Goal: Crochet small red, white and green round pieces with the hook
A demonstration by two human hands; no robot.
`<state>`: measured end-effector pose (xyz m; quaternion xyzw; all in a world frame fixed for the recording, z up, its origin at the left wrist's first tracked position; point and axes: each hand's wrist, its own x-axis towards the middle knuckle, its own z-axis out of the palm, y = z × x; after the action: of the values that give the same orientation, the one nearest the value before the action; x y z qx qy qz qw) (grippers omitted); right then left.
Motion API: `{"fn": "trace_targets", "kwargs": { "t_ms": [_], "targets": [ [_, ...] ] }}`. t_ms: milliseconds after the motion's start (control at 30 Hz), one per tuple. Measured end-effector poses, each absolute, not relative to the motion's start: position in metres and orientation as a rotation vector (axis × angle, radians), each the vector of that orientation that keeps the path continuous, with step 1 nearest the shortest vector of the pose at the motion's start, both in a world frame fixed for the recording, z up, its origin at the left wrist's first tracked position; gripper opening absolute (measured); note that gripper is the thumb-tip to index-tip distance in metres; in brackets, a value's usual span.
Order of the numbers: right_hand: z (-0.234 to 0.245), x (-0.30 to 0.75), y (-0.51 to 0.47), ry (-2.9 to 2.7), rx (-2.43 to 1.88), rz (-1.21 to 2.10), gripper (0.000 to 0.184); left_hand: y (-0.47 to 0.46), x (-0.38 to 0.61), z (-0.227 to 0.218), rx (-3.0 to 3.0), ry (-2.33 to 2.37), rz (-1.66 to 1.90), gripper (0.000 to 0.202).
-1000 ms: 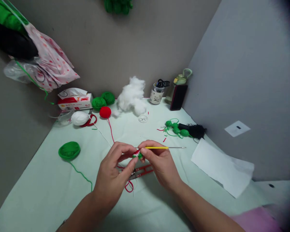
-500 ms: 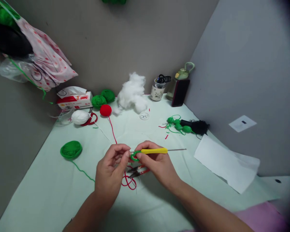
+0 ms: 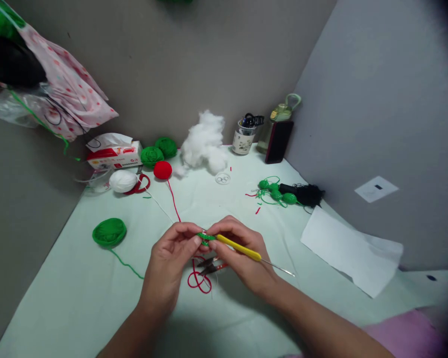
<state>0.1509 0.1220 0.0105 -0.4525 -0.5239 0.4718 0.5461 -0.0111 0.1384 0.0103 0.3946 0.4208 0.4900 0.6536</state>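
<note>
**Where the green crochet piece is held**

While the green crochet piece [image 3: 205,237] is pinched in the fingertips of the left hand [image 3: 171,263], just above the red snips [image 3: 213,264], the yellow crochet hook [image 3: 242,248] is clasped by the right hand [image 3: 242,253], with its tip set at the piece. A red yarn loop [image 3: 197,281] is seen touching the snips, and a green yarn ball [image 3: 109,231] is seen well to their left.

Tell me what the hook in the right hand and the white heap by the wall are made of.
Crochet hook: yellow grip looks like matte plastic or rubber; the thin grey shaft looks like metal. White heap: loose fibre stuffing, wispy edges; cotton or polyester, unclear.
</note>
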Motion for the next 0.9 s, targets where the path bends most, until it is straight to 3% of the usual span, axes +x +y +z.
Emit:
{"fn": "trace_targets", "kwargs": {
  "t_ms": [300, 567, 667, 800, 900],
  "targets": [
    [0.011, 0.16, 0.12, -1.397, -1.062, 1.003, 0.012, 0.136, -0.012, 0.013, 0.821, 0.825, 1.025, 0.015],
    [0.011, 0.157, 0.119, -1.351, -1.016, 1.118, 0.008, 0.135, -0.008, 0.013, 0.955, 1.083, 1.176, 0.03],
    [0.009, 0.157, 0.122, -1.207, -0.993, 1.199, 0.002, 0.138, -0.013, 0.012, 0.995, 1.095, 1.118, 0.027],
    [0.008, 0.163, 0.124, -1.108, -0.901, 1.331, 0.004, 0.143, -0.019, 0.006, 1.01, 1.177, 1.3, 0.023],
    [0.009, 0.166, 0.123, -1.123, -0.842, 1.358, 0.007, 0.14, -0.016, 0.007, 0.983, 1.0, 1.197, 0.036]
  ]
}}
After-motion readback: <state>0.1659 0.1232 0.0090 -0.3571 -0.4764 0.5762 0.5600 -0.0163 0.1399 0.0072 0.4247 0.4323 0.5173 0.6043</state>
